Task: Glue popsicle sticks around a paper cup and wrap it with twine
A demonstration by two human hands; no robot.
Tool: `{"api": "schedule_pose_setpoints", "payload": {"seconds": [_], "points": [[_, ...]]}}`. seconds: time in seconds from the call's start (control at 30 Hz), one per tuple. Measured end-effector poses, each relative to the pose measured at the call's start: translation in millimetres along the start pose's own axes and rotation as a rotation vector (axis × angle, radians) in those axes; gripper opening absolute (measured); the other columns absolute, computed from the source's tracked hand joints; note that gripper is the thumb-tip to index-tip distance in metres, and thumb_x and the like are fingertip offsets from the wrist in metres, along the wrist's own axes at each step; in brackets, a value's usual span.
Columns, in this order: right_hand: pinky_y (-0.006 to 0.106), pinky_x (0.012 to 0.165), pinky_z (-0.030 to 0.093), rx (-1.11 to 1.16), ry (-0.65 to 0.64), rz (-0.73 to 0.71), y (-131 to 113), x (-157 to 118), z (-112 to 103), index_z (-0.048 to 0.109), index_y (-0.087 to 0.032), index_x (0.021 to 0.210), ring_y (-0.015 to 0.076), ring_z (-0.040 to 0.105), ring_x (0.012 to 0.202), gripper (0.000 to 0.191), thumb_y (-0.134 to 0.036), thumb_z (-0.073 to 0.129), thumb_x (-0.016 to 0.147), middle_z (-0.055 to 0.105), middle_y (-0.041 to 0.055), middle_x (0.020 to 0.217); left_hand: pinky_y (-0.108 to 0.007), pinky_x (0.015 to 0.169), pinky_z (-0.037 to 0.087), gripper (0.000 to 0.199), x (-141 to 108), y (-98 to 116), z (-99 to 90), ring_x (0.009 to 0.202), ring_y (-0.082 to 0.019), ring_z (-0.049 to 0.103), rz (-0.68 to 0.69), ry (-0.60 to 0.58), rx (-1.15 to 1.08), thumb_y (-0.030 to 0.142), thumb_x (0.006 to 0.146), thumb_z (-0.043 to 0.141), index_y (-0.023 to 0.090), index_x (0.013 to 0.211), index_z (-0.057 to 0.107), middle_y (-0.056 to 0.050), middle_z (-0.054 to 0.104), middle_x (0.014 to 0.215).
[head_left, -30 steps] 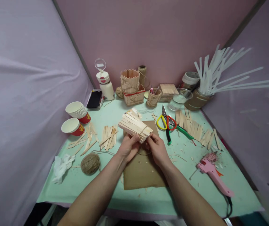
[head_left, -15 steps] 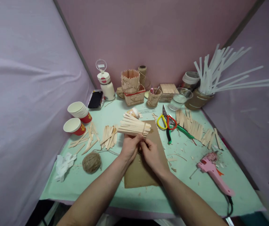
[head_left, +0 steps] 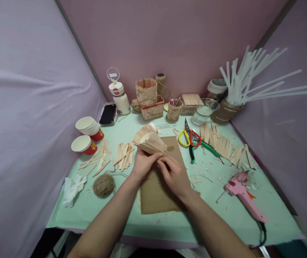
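Note:
A cup covered with wooden craft sticks lies tilted in my left hand, its flared mouth pointing up and left. My left fingers are closed round its underside, the thumb near the narrow end. My right hand is closed in a pinch beside that narrow end, fingertips close to my left thumb; what it pinches is too small to make out. From a ball of twine at the left, a strand runs toward my left wrist and is hidden behind it. Beneath both hands lies a brown board.
Loose craft sticks and paper cups are at left. Scissors, green-handled pliers and a pink glue gun lie at right. Stick-covered containers, a white bottle and a jar of white glue sticks stand behind.
The stick-covered cup has turned in my hands, so its open mouth now shows more. Both hands have shifted slightly, still close together at its narrow end. The view has moved a little.

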State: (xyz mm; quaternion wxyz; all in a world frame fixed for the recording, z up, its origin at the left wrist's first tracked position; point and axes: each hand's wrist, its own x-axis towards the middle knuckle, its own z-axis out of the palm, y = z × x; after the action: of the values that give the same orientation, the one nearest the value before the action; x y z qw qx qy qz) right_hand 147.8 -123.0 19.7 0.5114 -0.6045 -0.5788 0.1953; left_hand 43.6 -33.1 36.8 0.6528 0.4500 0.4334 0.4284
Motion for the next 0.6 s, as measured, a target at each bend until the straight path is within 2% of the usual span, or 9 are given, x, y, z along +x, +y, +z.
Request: {"api": "schedule_pose_setpoints", "payload": {"seconds": [0.13,0.27,0.43,0.5,0.6], "points": [[0.034,0.075,0.048,-0.05,0.065,-0.072,2,0,-4,0.069,-0.023,0.092,0.0214,0.062,0.079,0.019,-0.031,0.053,0.099,0.069,0.0064,0.083,-0.034,0.086,0.052,0.06,-4,10,-9.9,0.093,-0.024,0.069,0.012,-0.024,0.046,0.019,0.049,0.095,0.015,0.102,0.066,-0.008,0.076,0.099],[0.033,0.074,0.048,0.028,0.066,-0.082,-3,-2,-6,0.07,-0.023,0.092,0.0206,0.062,0.079,0.021,-0.031,0.053,0.1,0.069,0.0061,0.083,-0.034,0.09,0.051,0.065,-13,17,-27.4,0.101,-0.026,0.069,0.021,-0.064,0.075,0.019,0.049,0.096,0.017,0.107,0.066,-0.009,0.076,0.105],[0.029,0.07,0.048,0.276,-0.071,0.112,-15,0,-9,0.073,-0.023,0.089,0.0172,0.062,0.072,0.027,-0.037,0.052,0.1,0.068,0.0014,0.076,-0.036,0.097,0.049,0.067,-23,15,-49.8,0.109,-0.028,0.067,-0.03,-0.112,0.02,0.027,0.053,0.096,0.015,0.112,0.066,-0.013,0.073,0.116],[0.027,0.066,0.047,0.334,-0.076,0.169,-19,2,-9,0.072,-0.022,0.085,0.0161,0.059,0.067,0.029,-0.04,0.054,0.098,0.064,0.0001,0.07,-0.039,0.099,0.049,0.068,-27,15,-55.3,0.111,-0.029,0.066,-0.07,-0.165,-0.001,0.032,0.056,0.095,0.015,0.114,0.065,-0.015,0.073,0.117],[0.026,0.065,0.046,0.353,-0.06,0.199,-25,3,-8,0.07,-0.02,0.083,0.0156,0.059,0.068,0.029,-0.041,0.056,0.096,0.064,0.0002,0.071,-0.042,0.104,0.047,0.074,-32,19,-59.7,0.117,-0.031,0.064,-0.111,-0.207,0.006,0.036,0.058,0.094,0.014,0.12,0.061,-0.016,0.07,0.124]]}}
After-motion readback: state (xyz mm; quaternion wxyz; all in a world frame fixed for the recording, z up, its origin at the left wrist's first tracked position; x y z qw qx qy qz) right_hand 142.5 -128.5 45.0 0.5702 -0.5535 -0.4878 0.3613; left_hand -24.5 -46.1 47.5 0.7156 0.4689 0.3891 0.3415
